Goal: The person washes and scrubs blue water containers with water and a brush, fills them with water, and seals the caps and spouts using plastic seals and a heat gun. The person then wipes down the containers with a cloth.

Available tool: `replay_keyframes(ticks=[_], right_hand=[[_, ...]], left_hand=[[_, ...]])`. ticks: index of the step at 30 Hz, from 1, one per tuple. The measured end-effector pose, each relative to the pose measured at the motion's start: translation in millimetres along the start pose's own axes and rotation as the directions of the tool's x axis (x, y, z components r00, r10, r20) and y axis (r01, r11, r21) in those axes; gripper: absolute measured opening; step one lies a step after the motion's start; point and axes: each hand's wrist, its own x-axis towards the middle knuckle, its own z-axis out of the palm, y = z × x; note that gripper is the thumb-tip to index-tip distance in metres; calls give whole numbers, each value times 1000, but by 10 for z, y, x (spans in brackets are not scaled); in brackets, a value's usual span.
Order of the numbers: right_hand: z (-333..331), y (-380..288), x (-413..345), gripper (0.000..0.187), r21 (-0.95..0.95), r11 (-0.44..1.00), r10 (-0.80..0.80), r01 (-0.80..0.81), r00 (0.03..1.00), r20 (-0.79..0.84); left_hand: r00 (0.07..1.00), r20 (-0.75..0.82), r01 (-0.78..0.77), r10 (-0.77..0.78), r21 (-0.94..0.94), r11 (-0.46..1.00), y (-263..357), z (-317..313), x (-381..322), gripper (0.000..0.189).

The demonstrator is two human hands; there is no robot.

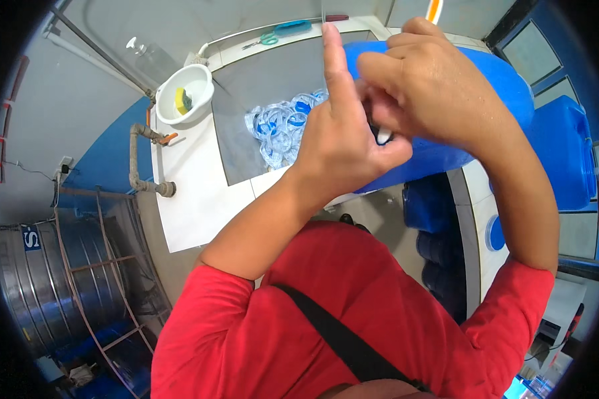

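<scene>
In front of me my right hand [424,85] grips a slim white-and-orange handle [434,11] that sticks up past the knuckles. My left hand [337,124] is close against it, index finger pointing up and thumb bent inward. Between the hands shows a small white piece [384,135] beside something dark; the right hand covers the left's other fingers, so what they hold is unclear. Behind both hands lies a big blue plastic container [501,80]. Left of my left hand, a heap of clear plastic rings with blue parts [279,129] rests in the grey sink [232,144].
A white bowl [199,75] holds a yellow-green sponge [182,101]. Scissors [268,39] and a blue brush [293,27] lie on the back ledge. A pipe with an orange valve handle [169,138] rises at the left. A blue jerrycan [559,154] stands right; a steel tank [35,289] stands left.
</scene>
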Motion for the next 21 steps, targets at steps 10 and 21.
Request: replay_keyframes(ticks=[10,21], right_hand=[[137,241,37,18,-19,985,159,-174,934,-321],[168,192,33,16,94,991,120,-100,963,-241]], left_hand=[[1000,-14,0,-1,-73,997,20,38,3,123],[995,-55,-76,77,28,997,15,25,13,120]])
